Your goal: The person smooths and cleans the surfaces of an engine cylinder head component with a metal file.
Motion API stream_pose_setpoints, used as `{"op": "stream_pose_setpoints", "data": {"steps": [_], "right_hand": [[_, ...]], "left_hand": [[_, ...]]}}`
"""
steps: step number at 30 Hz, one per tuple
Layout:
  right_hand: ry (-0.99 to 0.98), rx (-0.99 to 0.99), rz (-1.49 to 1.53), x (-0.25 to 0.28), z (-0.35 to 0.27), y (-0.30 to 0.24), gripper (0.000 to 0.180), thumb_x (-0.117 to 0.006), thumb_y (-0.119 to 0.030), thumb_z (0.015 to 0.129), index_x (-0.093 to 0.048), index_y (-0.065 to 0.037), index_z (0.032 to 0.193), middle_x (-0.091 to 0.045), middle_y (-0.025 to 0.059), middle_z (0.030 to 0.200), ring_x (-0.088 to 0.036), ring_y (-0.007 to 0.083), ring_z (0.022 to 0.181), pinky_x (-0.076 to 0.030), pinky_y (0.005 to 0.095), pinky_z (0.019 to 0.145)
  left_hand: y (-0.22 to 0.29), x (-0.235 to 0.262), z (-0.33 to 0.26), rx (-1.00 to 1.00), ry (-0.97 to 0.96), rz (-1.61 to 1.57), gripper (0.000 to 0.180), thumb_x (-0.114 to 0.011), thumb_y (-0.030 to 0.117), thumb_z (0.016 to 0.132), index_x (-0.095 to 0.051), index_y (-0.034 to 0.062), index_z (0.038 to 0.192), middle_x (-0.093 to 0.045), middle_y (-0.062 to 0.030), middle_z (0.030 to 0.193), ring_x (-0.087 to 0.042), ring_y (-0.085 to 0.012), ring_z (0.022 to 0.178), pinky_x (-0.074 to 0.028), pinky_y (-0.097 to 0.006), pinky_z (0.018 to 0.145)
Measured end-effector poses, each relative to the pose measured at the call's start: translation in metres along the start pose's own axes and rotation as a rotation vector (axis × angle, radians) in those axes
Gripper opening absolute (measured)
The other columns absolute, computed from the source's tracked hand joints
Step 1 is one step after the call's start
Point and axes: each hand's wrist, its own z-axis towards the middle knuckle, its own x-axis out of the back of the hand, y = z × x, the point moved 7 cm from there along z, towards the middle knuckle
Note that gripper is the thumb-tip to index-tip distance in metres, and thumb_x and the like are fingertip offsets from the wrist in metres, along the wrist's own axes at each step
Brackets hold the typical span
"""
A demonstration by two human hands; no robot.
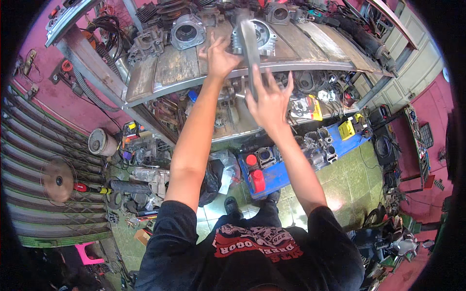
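Observation:
My left hand (222,57) is raised at the front edge of the wooden shelf, fingers apart and holding nothing. Beside it stands a round metal engine casing (263,38), partly hidden. My right hand (272,104) is lower and to the right. Between its thumb and index finger is a long, flat grey bar (249,46), smeared by motion, while the other fingers spread outward. The bar points up across the front of the casing; its exact kind cannot be made out. Left of my left hand sits another engine casing (188,32) with a round opening.
A lower shelf holds dark parts and a yellow packet (314,107). Below it, a blue bench (279,178) carries metal engine parts, red containers (257,180) and a yellow box (346,130). A fan (59,180) stands at left; tools and parts clutter the green tiled floor (347,182).

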Motion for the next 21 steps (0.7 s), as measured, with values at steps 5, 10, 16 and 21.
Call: {"op": "stream_pose_setpoints", "data": {"steps": [5,10,16,21], "right_hand": [[-0.004,-0.045,0.080,0.012,-0.008,0.013,0.070,-0.071,-0.031,0.087,-0.050,-0.016,0.152,-0.074,0.0213,0.111,-0.065,0.0302,0.122,-0.019,0.0628,0.117],[0.047,-0.069,0.000,0.011,0.023,0.017,0.069,-0.069,-0.028,0.089,-0.047,-0.016,0.153,-0.075,0.0200,0.110,-0.066,0.0321,0.120,-0.019,0.0646,0.116],[-0.024,-0.025,0.117,0.009,-0.017,0.001,0.072,-0.072,-0.029,0.086,-0.049,-0.014,0.152,-0.071,0.0256,0.116,-0.067,0.0320,0.118,-0.020,0.0643,0.116],[0.060,-0.065,0.035,0.016,0.028,0.021,0.070,-0.070,-0.028,0.088,-0.047,-0.015,0.153,-0.072,0.0248,0.114,-0.069,0.0328,0.113,-0.022,0.0619,0.115]], "left_hand": [[0.020,-0.004,-0.005,-0.009,-0.030,0.181,0.066,-0.092,0.030,0.050,-0.077,0.0109,0.112,-0.072,-0.0132,0.118,-0.049,-0.0443,0.136,-0.027,-0.065,0.107],[0.014,-0.004,-0.001,0.001,-0.017,0.048,0.081,-0.096,0.049,0.047,-0.076,0.0119,0.116,-0.072,-0.0144,0.119,-0.049,-0.0447,0.135,-0.026,-0.064,0.108],[-0.015,-0.010,-0.004,-0.009,-0.044,0.224,0.082,-0.095,0.053,0.046,-0.077,0.0105,0.114,-0.071,-0.0161,0.122,-0.049,-0.0415,0.137,-0.024,-0.063,0.106],[0.001,-0.015,-0.008,0.010,-0.006,0.189,0.080,-0.095,0.053,0.046,-0.078,0.0114,0.113,-0.070,-0.0141,0.127,-0.049,-0.0383,0.138,-0.023,-0.061,0.106]]}}
